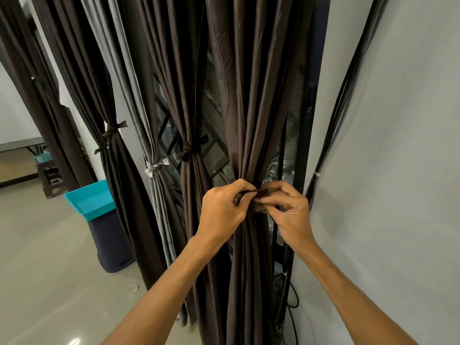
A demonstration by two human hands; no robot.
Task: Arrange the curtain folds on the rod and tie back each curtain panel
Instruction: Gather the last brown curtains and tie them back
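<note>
A dark brown curtain panel [249,108] hangs straight ahead, gathered into a narrow bunch at waist height. A brown fabric tie-back [260,192] wraps the bunch there. My left hand [224,207] pinches one end of the tie at the front of the bunch. My right hand [288,207] pinches the other end, fingers curled over the strip. Both hands meet at the tie. To the left hang a second brown panel [189,95] knotted with a brown tie [186,153], a grey panel [139,95] with a white tie [155,166], and a third brown panel [82,70] with a knotted tie [112,131].
A teal bin [89,197] stands on a dark blue base on the tiled floor at the left. A grey wall [385,145] with black cables [331,135] is on the right. A window grille [211,155] shows behind the panels. Cables [290,295] hang low beside the curtain.
</note>
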